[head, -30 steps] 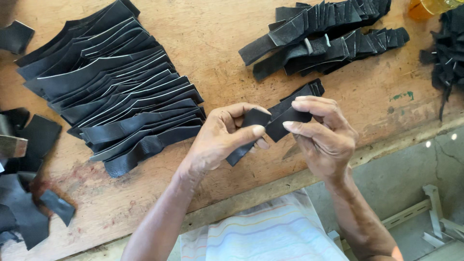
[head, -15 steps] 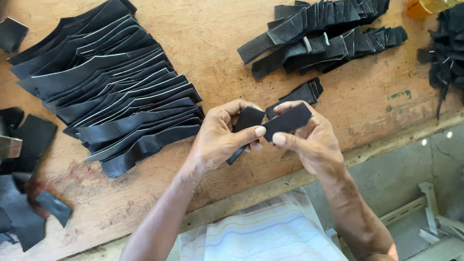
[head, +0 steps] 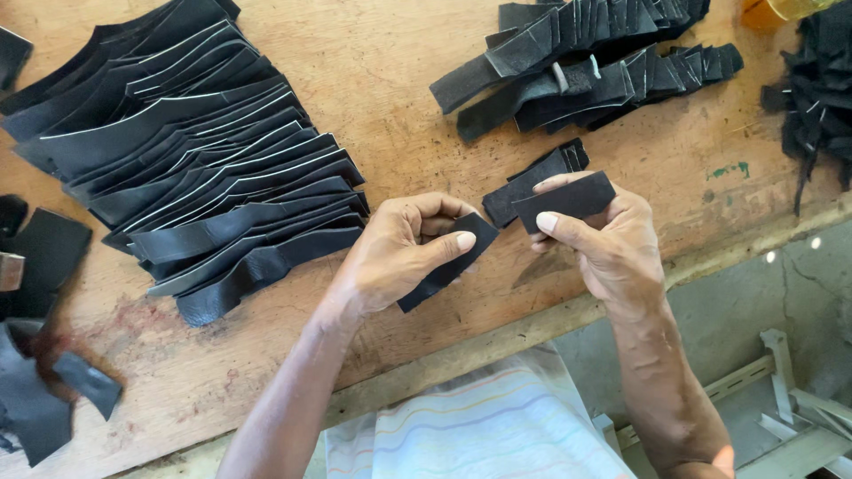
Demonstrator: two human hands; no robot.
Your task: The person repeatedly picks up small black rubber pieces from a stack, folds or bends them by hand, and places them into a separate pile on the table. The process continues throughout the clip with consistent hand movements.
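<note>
Fingertips partly hide both pieces: my left hand [head: 399, 253] pinches one black leather strip [head: 448, 262], my right hand [head: 603, 244] grips another strip [head: 568, 200], held apart.

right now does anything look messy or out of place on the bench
Mostly tidy. The odd spots: a tangled heap of black scraps at the right edge, and loose offcuts at the lower left. Each hand, left and right, holds a separate strip.

Worn wooden bench [head: 399, 98], black leather pieces [head: 195, 177] (fanned)

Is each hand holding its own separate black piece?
Yes: the left hand pinches one black piece, the right hand another.
</note>
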